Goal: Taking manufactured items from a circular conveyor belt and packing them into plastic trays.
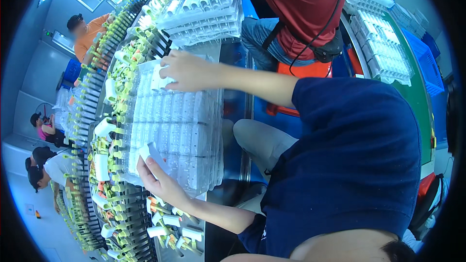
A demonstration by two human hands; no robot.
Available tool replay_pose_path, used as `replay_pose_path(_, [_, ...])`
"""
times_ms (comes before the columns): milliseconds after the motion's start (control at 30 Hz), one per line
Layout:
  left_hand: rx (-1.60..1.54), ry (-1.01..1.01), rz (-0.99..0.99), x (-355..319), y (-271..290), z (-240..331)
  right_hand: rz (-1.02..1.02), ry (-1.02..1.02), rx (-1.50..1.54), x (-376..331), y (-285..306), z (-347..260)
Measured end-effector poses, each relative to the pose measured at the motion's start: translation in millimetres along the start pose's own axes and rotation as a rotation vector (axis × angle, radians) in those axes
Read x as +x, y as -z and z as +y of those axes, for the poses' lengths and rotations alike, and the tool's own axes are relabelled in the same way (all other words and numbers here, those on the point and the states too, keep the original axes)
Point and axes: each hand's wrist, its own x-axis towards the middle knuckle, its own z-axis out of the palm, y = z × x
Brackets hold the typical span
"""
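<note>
My left hand (162, 184) grips a white curved plastic piece (154, 154) between thumb and fingers, above the lower edge of a clear plastic tray stack (184, 136). At the stack's upper end, my right hand (187, 71) has its fingers bent round another white plastic piece (158, 78), partly hidden behind them. The stack is several layers deep, with rows of moulded pockets in its top tray. Beside it runs a line of dark slats (133, 199) carrying yellow-green holders and more white pieces.
Loose white and yellow-green parts (174, 225) lie below the trays. Another tray stack (204, 17) stands above, by a co-worker in a red shirt (301, 14) on a red stool (308, 70). A green-topped bench (412, 102) bears more trays. Several other people are beyond the line.
</note>
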Motion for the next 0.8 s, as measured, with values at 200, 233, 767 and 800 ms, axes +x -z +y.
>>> replay_pose_path(200, [-0.017, 0.039, 0.025, -1.2, 11.0, -8.0, -0.443, 0.330, 0.050, 40.1, 23.4, 25.3])
replay_pose_path(233, [-0.006, 0.026, -0.005, 0.2, 8.6, -6.1, -0.514, 0.386, 0.050, 41.9, 28.5, 27.6])
replay_pose_path(767, [-0.077, 0.014, -0.028, 0.2, 4.9, -10.0, -0.618, 0.358, -0.245, 81.5, 49.9, -7.8])
replay_pose_path(800, [-0.077, 0.026, -0.009, -1.7, 7.9, -11.7, -0.728, 0.281, -0.124, 96.3, 45.0, -17.1])
